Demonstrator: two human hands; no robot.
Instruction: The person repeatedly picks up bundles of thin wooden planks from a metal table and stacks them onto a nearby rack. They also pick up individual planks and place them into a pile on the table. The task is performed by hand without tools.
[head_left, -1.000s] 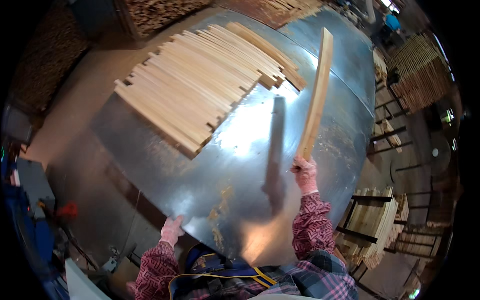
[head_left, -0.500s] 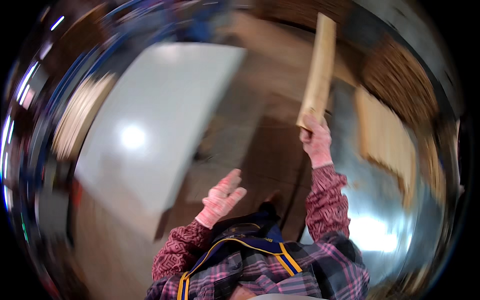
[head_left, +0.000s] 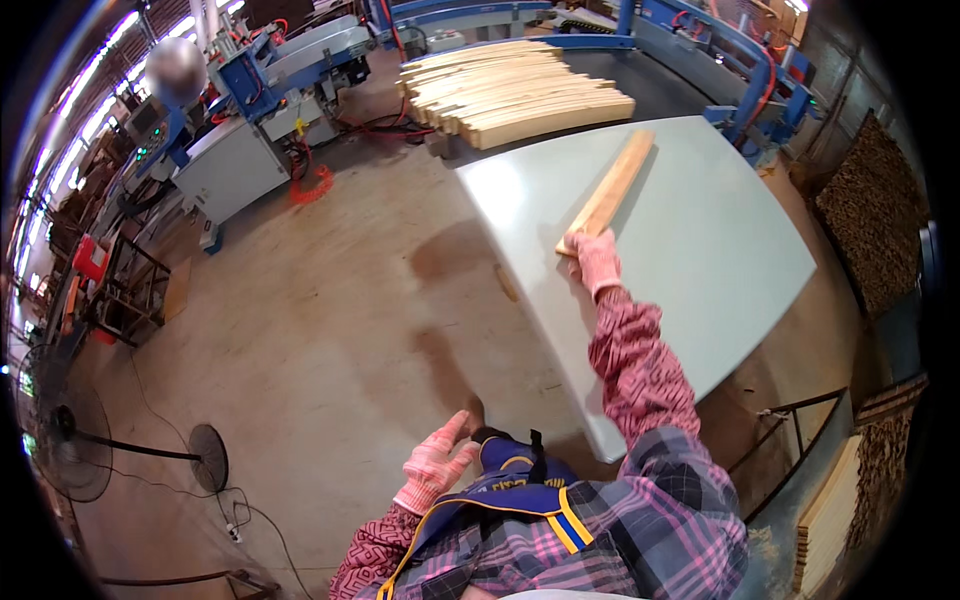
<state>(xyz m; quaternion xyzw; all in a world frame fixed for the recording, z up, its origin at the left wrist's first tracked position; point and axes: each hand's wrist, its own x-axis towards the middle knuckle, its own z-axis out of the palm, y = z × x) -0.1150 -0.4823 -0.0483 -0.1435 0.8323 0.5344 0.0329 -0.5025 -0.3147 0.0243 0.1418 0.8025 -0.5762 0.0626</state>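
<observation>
My right hand (head_left: 597, 262), in a pink-and-white work glove, grips the near end of a wooden slat (head_left: 618, 182). The slat points away from me over the pale grey tabletop (head_left: 710, 240); whether it touches the surface I cannot tell. My left hand (head_left: 438, 462), gloved alike, is held low in front of my apron with fingers apart and nothing in it. Beyond the table's far edge lies a row of similar wooden slats (head_left: 510, 95), side by side.
Blue machinery (head_left: 250, 85) stands at the far left, with a coiled orange hose (head_left: 312, 185) by it. A pedestal fan (head_left: 208, 458) and its cable are on the floor at the left. Stacked wood (head_left: 880, 215) and more slats (head_left: 830, 510) are at the right.
My view has swung round, so the grey table is now before my right hand. The slat has come over the tabletop, still gripped. My left hand stays low and empty.
</observation>
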